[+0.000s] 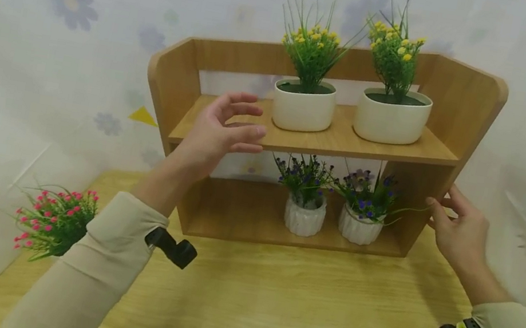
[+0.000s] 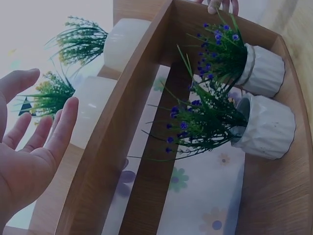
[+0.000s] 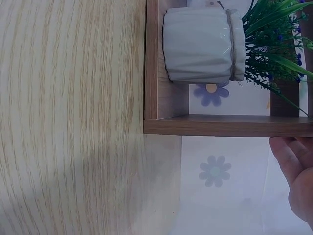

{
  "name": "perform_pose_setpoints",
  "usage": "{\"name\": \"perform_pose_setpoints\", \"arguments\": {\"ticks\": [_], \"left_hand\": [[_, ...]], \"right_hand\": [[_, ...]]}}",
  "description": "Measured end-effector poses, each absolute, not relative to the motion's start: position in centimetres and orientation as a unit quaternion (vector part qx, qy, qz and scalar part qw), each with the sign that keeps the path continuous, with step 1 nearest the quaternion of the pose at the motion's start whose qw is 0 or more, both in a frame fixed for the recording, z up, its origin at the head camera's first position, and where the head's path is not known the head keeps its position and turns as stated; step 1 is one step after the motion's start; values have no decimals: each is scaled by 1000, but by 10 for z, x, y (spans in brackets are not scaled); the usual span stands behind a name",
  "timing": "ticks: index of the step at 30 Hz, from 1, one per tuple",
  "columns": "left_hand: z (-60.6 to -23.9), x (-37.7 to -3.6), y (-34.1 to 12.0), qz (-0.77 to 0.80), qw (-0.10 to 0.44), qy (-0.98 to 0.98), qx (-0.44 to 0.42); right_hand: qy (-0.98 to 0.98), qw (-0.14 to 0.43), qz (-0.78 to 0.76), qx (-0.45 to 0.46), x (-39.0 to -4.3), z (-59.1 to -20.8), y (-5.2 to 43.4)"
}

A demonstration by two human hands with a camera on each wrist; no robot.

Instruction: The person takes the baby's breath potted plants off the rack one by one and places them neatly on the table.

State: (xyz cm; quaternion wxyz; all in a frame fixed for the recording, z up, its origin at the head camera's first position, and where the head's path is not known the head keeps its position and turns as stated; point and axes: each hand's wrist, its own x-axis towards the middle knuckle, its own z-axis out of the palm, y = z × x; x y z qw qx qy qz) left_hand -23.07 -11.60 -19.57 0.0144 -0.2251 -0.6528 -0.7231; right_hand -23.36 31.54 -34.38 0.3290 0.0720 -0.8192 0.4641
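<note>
A wooden two-tier shelf (image 1: 231,228) stands on the table. Its upper board carries two cream oval pots, a left pot (image 1: 302,111) and a right pot (image 1: 391,121), with yellow-flowered artificial plants. Below are two white ribbed pots, one on the left (image 1: 304,218) and one on the right (image 1: 359,229), holding purple-flowered plants. My left hand (image 1: 222,128) hovers in front of the upper board, left of the left cream pot, fingers loosely bent and holding nothing. Fingers of my right hand (image 1: 463,229) touch the shelf's right side panel (image 3: 220,126) from outside, the thumb near its front edge.
A pink-flowered plant (image 1: 53,216) is at the table's left, partly behind my left sleeve. A floral-patterned white backdrop (image 1: 72,86) hangs behind the shelf, with dark pennants above. The wood-grain tabletop (image 1: 271,299) extends in front of the shelf.
</note>
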Motion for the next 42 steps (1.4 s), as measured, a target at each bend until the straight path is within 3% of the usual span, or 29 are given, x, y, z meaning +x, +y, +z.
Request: {"name": "perform_pose_setpoints", "arguments": {"ticks": [11, 22, 42], "left_hand": [[-183, -265, -113, -735, 41, -648, -198], [-189, -302, -109, -705, 13, -693, -152], [-180, -337, -93, -613, 36, -766, -191]], "right_hand": [[-819, 327, 465, 80, -238, -341, 311], [-834, 317, 444, 80, -231, -352, 311], [-826, 329, 449, 87, -233, -346, 317]]}}
